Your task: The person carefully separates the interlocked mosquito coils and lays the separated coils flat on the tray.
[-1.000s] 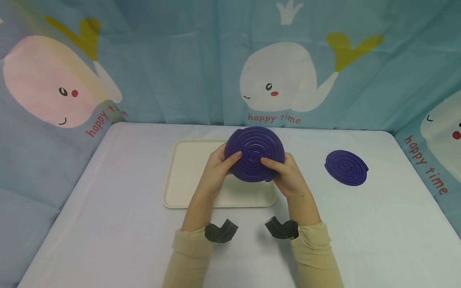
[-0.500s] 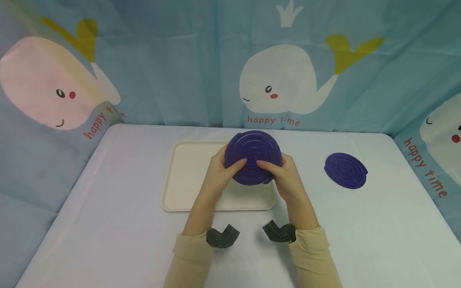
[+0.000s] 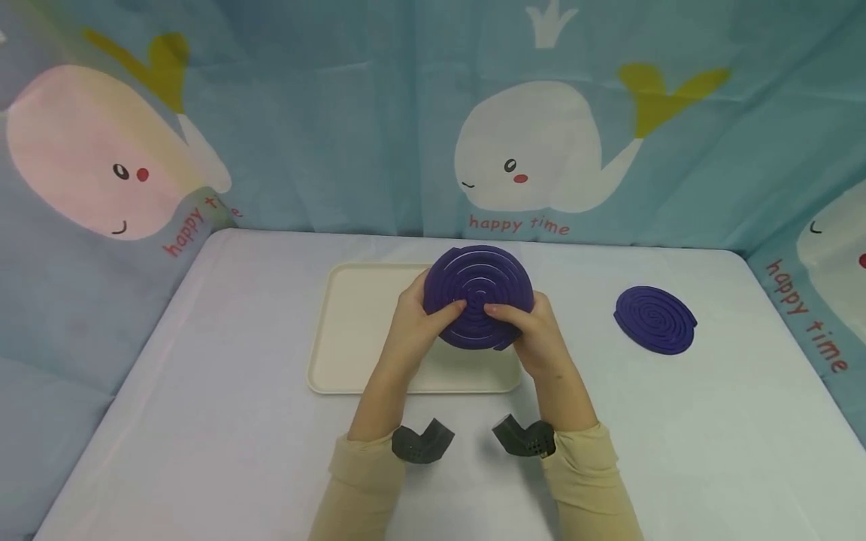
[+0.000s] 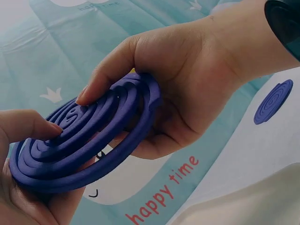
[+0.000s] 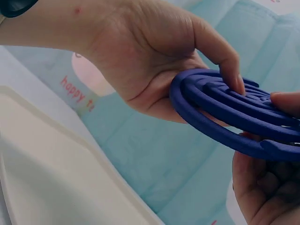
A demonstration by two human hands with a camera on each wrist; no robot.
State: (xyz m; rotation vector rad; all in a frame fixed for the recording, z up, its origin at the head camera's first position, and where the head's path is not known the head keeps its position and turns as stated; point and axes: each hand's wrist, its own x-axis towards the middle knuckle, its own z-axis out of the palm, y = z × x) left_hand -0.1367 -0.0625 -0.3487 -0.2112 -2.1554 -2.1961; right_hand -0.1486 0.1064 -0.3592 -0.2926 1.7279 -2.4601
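Note:
Both hands hold a flat purple double-spiral mosquito coil (image 3: 477, 264) above the tray. My left hand (image 3: 409, 323) grips its left edge and my right hand (image 3: 543, 340) its right edge. Both thumbs press the upper face close to the centre, while the fingers lie underneath, mostly hidden in the head view. In the left wrist view some strands of the coil (image 4: 119, 150) stand slightly apart, and the right hand (image 4: 180, 84) is beyond it. The right wrist view has the left hand (image 5: 145, 56) curled round the coil's edge.
A second purple mosquito coil (image 3: 655, 320) lies flat at the right of the white-covered table (image 3: 203, 421). Below the hands sits a cream rectangular tray (image 3: 361, 330). A blue curtain (image 3: 304, 135) with whale prints hangs behind the table.
Both thumbs have slid inward over the coil, nearer its centre. The held coil has dropped slightly toward me; the second coil stays on the table.

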